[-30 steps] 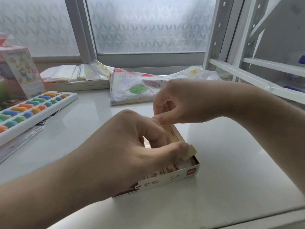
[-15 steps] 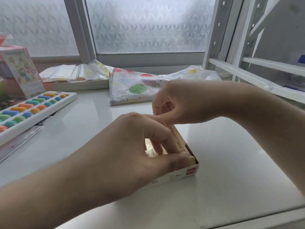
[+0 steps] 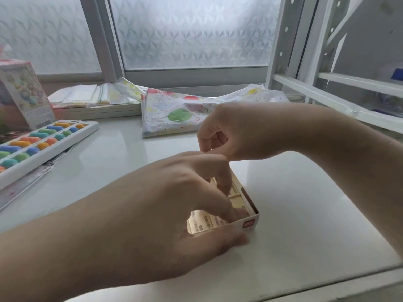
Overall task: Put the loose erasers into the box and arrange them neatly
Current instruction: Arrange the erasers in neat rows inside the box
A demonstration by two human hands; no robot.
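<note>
Low on the white table [image 3: 305, 214], the left hand [image 3: 165, 205] arches over the small box [image 3: 250, 224], fingertips [image 3: 236, 213] pressing down on cream erasers [image 3: 201, 223] lying flat inside, gripping nothing, while the right hand [image 3: 235, 131] pinches the far box edge, fingers curled.

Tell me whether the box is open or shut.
Open. The box has no lid on, and erasers lying flat inside show between the fingers of the left hand. Whether it is full cannot be told.
</note>
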